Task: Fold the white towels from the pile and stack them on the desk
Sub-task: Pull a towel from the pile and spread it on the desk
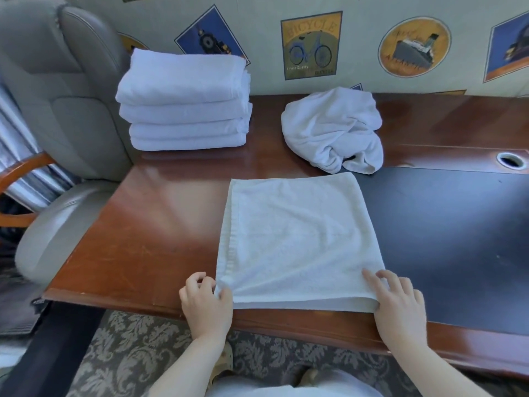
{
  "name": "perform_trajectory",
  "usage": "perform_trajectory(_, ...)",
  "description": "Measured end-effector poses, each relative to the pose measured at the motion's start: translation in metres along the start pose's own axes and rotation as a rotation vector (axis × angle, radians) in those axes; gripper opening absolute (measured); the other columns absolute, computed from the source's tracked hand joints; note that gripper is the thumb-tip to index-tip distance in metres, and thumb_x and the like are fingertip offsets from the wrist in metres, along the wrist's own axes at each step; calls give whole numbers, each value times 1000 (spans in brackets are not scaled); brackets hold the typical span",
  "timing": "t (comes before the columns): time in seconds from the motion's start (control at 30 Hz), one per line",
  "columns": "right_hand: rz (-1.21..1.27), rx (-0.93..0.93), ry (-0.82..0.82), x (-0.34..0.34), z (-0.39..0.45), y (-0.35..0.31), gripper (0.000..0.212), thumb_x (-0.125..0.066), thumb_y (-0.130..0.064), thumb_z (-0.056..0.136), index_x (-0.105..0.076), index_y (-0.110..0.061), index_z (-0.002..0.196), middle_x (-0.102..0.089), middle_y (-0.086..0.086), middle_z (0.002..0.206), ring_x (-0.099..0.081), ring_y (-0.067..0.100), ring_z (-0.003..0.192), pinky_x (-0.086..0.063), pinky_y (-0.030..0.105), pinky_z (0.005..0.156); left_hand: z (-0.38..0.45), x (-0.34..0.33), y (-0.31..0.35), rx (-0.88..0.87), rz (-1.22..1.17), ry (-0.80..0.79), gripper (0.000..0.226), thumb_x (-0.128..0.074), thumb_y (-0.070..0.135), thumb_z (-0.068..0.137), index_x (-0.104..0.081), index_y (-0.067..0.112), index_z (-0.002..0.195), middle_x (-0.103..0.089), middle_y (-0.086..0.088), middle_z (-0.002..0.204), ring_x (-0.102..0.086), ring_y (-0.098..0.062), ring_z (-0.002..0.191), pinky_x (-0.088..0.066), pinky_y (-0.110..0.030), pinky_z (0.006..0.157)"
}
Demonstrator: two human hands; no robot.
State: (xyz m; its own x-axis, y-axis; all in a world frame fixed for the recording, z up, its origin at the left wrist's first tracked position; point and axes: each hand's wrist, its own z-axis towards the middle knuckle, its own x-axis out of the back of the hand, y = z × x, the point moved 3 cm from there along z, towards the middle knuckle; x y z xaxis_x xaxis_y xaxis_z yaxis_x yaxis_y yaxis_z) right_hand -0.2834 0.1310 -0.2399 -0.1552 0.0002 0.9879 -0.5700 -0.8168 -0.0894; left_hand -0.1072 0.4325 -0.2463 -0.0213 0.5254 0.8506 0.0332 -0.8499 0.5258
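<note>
A white towel (297, 239) lies folded flat on the wooden desk (143, 224), its near fold along the front edge. My left hand (206, 302) pinches its near left corner. My right hand (398, 302) holds the near right corner, fingers on top and thumb at the fold. A stack of several folded white towels (186, 101) stands at the desk's back left. A crumpled white towel (335, 130) sits behind the flat one, by the wall.
A dark inlay (458, 239) covers the desk's right part, with a round cable hole (511, 160) at the back right. A grey padded armchair (57, 110) stands left of the desk. Patterned carpet (137, 353) lies below.
</note>
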Motion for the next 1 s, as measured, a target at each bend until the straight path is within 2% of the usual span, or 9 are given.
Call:
perform_trajectory(0.07, 36, 32, 15, 1, -5, 4, 73, -75, 19, 51, -70, -11, 117, -66, 16, 116, -60, 40, 99, -49, 47, 75, 1, 0, 2, 20, -1, 7, 8, -63, 15, 82, -69, 11, 84, -51, -2, 122, -38, -22, 108, -39, -41, 93)
perform_trajectory(0.13, 94, 1, 21, 1, -9, 4, 73, -72, 20, 51, -70, -9, 118, -66, 16, 118, -60, 41, 102, -49, 50, 78, 8, 2, 10, 62, -24, 19, 13, -60, 26, 83, -67, 18, 75, -52, 3, 115, -36, -16, 100, -33, -40, 93)
perform_trajectory(0.27, 238, -273, -25, 5, -5, 7, 54, -63, 6, 76, -59, -12, 126, -60, 10, 123, -52, 34, 110, -42, 48, 89, 44, 2, 31, 223, 20, -132, 44, -48, 62, 89, -68, 25, 76, -46, 3, 109, -42, -21, 104, -31, -41, 92)
perform_trajectory(0.33, 279, -346, -35, 7, -3, 10, 42, -60, -1, 82, -58, -15, 122, -61, 6, 117, -49, 29, 108, -38, 44, 89, 57, -3, 40, 240, 42, -206, 49, -51, 68, 85, -71, 23, 84, -44, 1, 112, -44, -26, 113, -35, -45, 96)
perform_trajectory(0.43, 298, -347, -48, 6, -4, 12, 36, -57, -2, 83, -58, -15, 117, -62, 4, 112, -49, 28, 104, -35, 41, 85, 70, -12, 54, 232, -27, -229, 38, -63, 60, 82, -67, 22, 89, -45, -3, 121, -45, -29, 118, -35, -46, 98)
perform_trajectory(0.57, 296, -350, -36, 5, -3, 14, 31, -53, -4, 88, -57, -15, 117, -63, 4, 110, -50, 27, 102, -36, 41, 85, 79, -21, 62, 261, -31, -251, 31, -60, 46, 89, -69, 17, 94, -45, -7, 125, -47, -29, 115, -33, -44, 97)
perform_trajectory(0.73, 230, -341, -39, 7, -7, 17, 39, -48, 5, 84, -59, -13, 117, -66, 7, 102, -55, 31, 93, -37, 40, 78, 79, -16, 50, 240, -167, -126, 23, -60, 29, 93, -60, 10, 81, -57, -11, 108, -52, -27, 82, -41, -35, 76)
perform_trajectory(0.93, 211, -360, -41, 4, -8, 15, 43, -49, 9, 79, -59, -13, 114, -66, 7, 101, -53, 31, 89, -36, 39, 72, 80, -10, 48, 251, -208, -101, 24, -57, 24, 95, -60, 4, 82, -59, -17, 107, -51, -25, 77, -37, -33, 68)
perform_trajectory(1.0, 233, -354, -88, 4, -7, 14, 42, -53, 5, 79, -57, -14, 117, -65, 6, 105, -53, 29, 92, -38, 40, 76, 81, -9, 48, 249, -227, -143, 29, -54, 30, 97, -59, 5, 82, -57, -18, 109, -51, -27, 80, -40, -33, 72)
